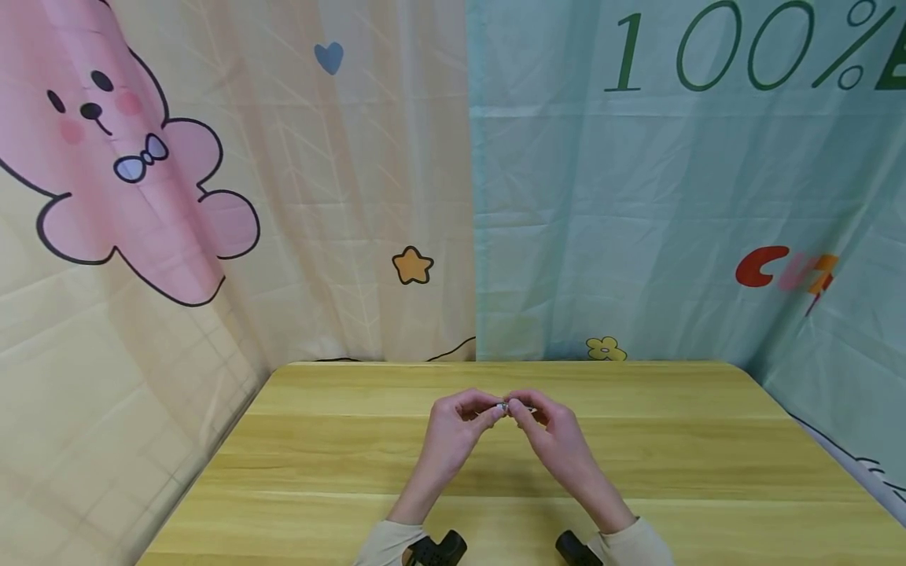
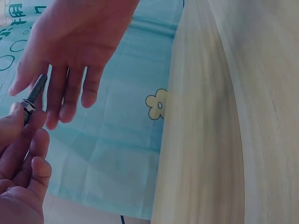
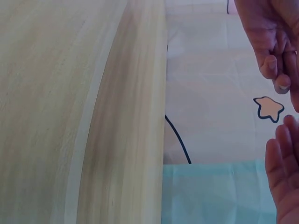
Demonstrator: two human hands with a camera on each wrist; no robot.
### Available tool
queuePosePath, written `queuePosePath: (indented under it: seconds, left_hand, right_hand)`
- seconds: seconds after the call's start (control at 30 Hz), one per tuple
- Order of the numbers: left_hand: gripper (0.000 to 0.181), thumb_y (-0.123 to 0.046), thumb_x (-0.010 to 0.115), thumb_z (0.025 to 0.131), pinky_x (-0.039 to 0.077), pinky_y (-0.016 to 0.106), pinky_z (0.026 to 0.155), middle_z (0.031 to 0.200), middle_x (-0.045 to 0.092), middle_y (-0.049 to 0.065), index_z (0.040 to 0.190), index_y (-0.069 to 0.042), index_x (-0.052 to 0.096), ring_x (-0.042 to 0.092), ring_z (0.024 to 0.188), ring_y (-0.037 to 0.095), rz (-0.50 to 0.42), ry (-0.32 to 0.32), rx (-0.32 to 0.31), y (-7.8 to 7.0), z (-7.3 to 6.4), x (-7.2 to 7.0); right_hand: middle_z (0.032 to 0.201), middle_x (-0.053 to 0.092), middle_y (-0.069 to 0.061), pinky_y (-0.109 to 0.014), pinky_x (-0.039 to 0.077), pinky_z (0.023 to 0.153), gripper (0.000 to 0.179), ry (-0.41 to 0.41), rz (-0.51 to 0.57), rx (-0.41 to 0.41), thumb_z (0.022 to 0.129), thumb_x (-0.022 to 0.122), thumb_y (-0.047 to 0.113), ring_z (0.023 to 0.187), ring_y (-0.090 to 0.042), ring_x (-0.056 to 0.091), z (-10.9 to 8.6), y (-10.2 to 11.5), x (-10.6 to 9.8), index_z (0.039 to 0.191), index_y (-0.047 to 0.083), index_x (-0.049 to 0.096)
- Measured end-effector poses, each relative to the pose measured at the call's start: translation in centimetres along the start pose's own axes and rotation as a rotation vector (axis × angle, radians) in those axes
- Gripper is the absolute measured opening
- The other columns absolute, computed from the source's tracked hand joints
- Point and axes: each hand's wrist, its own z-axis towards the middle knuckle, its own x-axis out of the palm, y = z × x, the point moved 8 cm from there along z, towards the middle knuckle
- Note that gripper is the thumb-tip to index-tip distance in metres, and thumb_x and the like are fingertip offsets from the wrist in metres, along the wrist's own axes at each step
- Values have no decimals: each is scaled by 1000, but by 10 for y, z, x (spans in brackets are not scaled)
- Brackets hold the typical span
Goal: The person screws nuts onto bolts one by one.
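Observation:
A metal bolt [image 2: 37, 87] with a threaded shank and a shiny nut-like collar [image 2: 28, 106] slants up in the left wrist view. My left hand [image 1: 455, 424] pinches its lower end, thumb pressed near the collar. From the other side my right hand [image 1: 557, 437] meets it, thumb and forefinger around the threaded part and the other fingers reaching out fairly straight. Both hands are raised over the table, fingertips almost together. In the head view the bolt shows only as a small metallic glint between them. The right wrist view shows fingers of both hands, with the bolt out of its frame.
The wooden table [image 1: 318, 456] spreads beneath both hands. Behind it hang a beige printed curtain [image 1: 368, 196] and a blue-green one [image 1: 566, 196]. Black wrist cameras [image 1: 447, 548] sit at the sleeve cuffs.

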Motion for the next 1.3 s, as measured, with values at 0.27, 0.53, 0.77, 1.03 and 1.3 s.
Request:
queuePosePath:
  seconds: [0.27, 0.53, 0.77, 1.03, 1.3]
  left_hand:
    - [9, -4, 71, 90, 53, 27, 70, 90, 71, 11, 97, 1, 74, 64, 80, 33, -27, -7, 9, -30, -8, -4]
    - [9, -4, 72, 89, 53, 27, 71, 88, 71, 9, 96, 1, 74, 63, 81, 38, -60, 6, -12, -29, -9, -2]
    - [9, -4, 72, 89, 53, 26, 69, 89, 72, 11, 96, 0, 75, 65, 81, 36, -68, 33, 14, -29, -8, 0]
    - [10, -4, 72, 89, 53, 24, 70, 90, 72, 10, 97, 1, 74, 65, 81, 34, -46, 10, -4, -29, -9, -2]
    - [9, -3, 72, 89, 53, 26, 70, 89, 72, 10, 97, 1, 75, 64, 81, 35, -64, 13, -3, -27, -8, -2]
  right_hand:
    - [105, 65, -2, -35, 52, 85, 18, 26, 35, -92, 92, 69, 5, 96, -18, 63, 1, 10, 2, 109, 8, 65]
    - [100, 65, 4, -34, 52, 84, 12, 25, -30, -85, 93, 68, 10, 93, -13, 63, 1, 9, 2, 105, 13, 66]
    - [96, 66, 8, -38, 52, 85, 9, 24, -20, -62, 97, 63, 26, 93, -12, 63, 0, 4, 1, 99, 19, 68]
    - [108, 65, -2, -36, 51, 84, 21, 32, 30, -65, 93, 68, 9, 98, -17, 63, 0, 17, 1, 114, 8, 65]
    - [102, 65, 1, -35, 52, 84, 15, 37, 7, -109, 92, 69, 6, 93, -15, 63, 0, 16, 1, 107, 9, 66]
